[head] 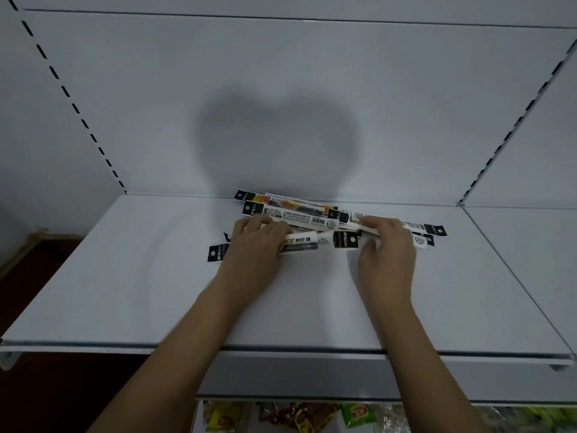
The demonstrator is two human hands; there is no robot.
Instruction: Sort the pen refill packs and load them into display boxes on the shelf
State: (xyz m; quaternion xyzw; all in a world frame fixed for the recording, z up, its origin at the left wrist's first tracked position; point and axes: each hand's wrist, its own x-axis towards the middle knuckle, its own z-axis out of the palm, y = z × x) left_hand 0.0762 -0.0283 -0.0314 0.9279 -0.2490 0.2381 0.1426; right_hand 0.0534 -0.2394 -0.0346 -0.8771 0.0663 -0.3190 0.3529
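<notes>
A loose pile of long, thin pen refill packs (299, 214) with black hang tabs and white labels lies near the back of the white shelf (125, 276). My left hand (256, 242) rests palm down on the pile's left side, fingers curled over a pack that runs to the right. My right hand (387, 242) is at the pile's right side, its fingers pinching the edge of a few packs. One black tab (215, 253) sticks out left of my left hand. No display box is in view.
The shelf's white back panel (281, 104) rises right behind the pile, with slotted uprights at left (75, 104) and right (512, 129). A lower shelf holds colourful snack packets (312, 415). A brown cardboard box (34, 242) sits at the far left.
</notes>
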